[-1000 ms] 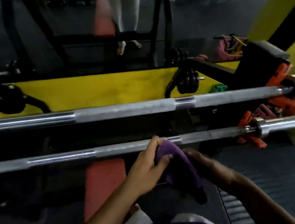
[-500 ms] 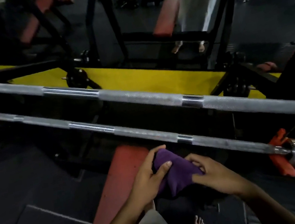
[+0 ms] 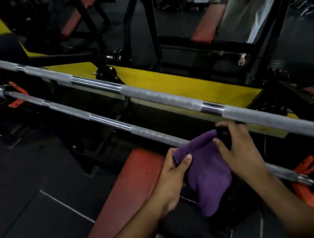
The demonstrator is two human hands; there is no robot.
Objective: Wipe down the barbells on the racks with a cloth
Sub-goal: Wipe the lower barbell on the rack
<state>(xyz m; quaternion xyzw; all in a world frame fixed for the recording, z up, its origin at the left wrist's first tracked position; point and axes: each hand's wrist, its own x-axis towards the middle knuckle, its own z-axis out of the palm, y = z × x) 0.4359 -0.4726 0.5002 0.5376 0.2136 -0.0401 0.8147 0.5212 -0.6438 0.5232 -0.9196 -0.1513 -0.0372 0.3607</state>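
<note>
Since the earlier frame the view has swung left; the purple cloth (image 3: 203,173) now drapes over the near barbell (image 3: 110,122). Open bar runs toward 10 o'clock; the far barbell (image 3: 158,95) lies parallel at 12 o'clock. The left hand (image 3: 173,179) pinches the cloth's edge. The right hand (image 3: 239,150) grips it at the bar.

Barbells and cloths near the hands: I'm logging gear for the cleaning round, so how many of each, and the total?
Barbells: 2, the near barbell and the far barbell
Cloths: 1, the purple cloth
Total: 3
</note>
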